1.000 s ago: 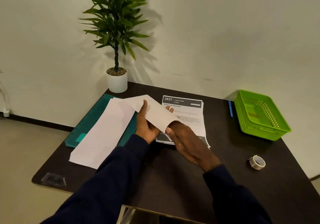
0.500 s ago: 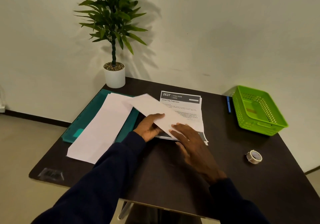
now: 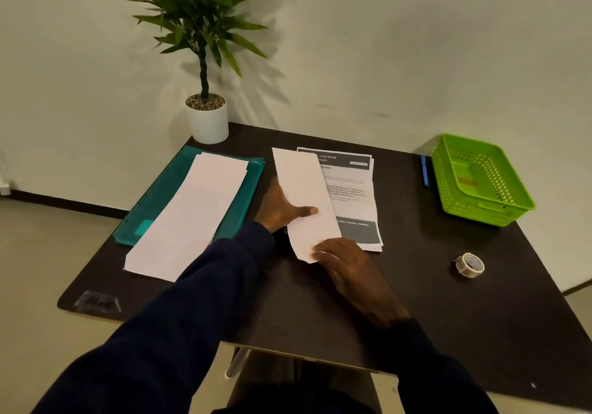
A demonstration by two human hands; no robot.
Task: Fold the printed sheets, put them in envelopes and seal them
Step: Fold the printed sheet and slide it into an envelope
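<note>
Left grip (image 3: 278, 208) has swung folded sheet (image 3: 304, 195) lengthwise.

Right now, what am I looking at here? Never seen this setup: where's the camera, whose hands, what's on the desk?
No machine: a person wears one wide-angle camera on the head, looking down at their own bare hands. The left hand grips a folded white sheet at its left edge, thumb on top; the right hand presses the sheet's near end. Under it lies a stack of printed sheets. On the dark table: blank white sheets or envelopes (hard to tell) on a teal folder, a potted plant, a blue pen, a green basket and a tape roll.
</note>
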